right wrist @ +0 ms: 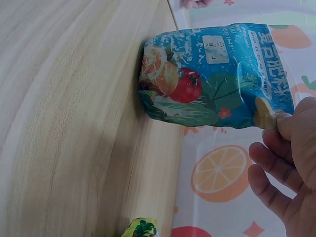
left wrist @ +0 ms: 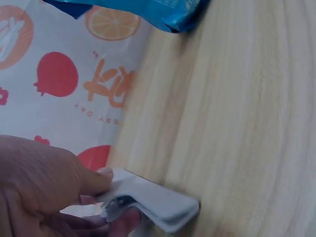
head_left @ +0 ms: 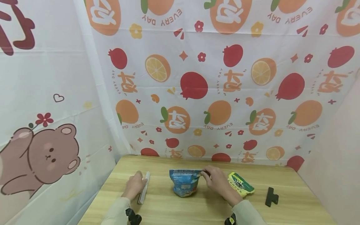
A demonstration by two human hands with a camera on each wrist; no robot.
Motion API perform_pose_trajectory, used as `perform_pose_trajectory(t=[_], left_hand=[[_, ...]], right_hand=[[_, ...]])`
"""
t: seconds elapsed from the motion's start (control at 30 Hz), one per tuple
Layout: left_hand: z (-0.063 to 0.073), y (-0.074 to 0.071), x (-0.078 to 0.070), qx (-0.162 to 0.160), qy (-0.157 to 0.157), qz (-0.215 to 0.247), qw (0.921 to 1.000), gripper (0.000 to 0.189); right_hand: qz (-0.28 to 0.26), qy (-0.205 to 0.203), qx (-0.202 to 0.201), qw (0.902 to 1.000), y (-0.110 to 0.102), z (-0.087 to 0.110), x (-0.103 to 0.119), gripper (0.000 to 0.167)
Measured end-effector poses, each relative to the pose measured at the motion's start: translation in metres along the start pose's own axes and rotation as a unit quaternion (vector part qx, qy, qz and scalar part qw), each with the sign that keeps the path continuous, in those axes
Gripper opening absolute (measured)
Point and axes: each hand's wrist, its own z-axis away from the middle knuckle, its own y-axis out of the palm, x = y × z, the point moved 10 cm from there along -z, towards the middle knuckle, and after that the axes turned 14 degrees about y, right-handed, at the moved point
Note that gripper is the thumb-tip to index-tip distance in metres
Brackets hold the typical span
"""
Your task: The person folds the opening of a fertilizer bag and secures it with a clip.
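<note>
A blue bag [head_left: 184,185] with Chinese lettering and printed fruit and vegetables stands upright mid-table. My right hand [head_left: 217,182] pinches its top right corner between thumb and forefinger; in the right wrist view the other fingers of that hand [right wrist: 298,163] are loosely bent beside the bag [right wrist: 197,81]. To the left, my left hand [head_left: 136,185] grips a long, pale grey bag clip [head_left: 144,189] at its far part. Close up in the left wrist view, the thumb and fingers of this hand [left wrist: 44,187] lie on either side of the clip [left wrist: 153,200], its near end low over the wooden surface.
Right of the blue bag lies a yellow and green packet [head_left: 241,184], partly behind my right forearm. Farther right is a black clip [head_left: 271,197]. The wooden table [head_left: 166,214] meets a fruit-printed curtain [head_left: 208,125] at its back edge, with a bear-printed curtain [head_left: 56,150] on the left.
</note>
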Motion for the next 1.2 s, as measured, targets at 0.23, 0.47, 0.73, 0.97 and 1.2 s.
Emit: perform_pose_trajectory(t=[0.23,0.47,0.73,0.97,1.2], left_hand=[[0.001,-0.007,-0.003,-0.015,0.009,0.013,0.9998,0.026],[0.004,-0.012,-0.001,-0.027,0.001,0.018,0.9995,0.033],[0.006,-0.029,-0.016,-0.068,0.037,0.01,0.9969,0.029],[0.007,-0.059,-0.044,-0.123,0.079,0.003,0.9893,0.024],[0.009,-0.073,-0.076,-0.14,0.11,0.01,0.984,0.024]], right_hand=[[-0.02,-0.004,-0.005,0.9998,-0.002,0.0,0.0,0.009],[-0.042,0.011,0.008,0.999,0.0,-0.001,0.0,0.011],[-0.036,0.015,0.013,0.9992,-0.001,-0.002,0.001,0.01],[-0.041,0.021,0.034,0.9983,0.003,-0.002,0.001,0.009],[-0.052,0.046,0.035,0.997,0.003,-0.001,-0.007,0.009]])
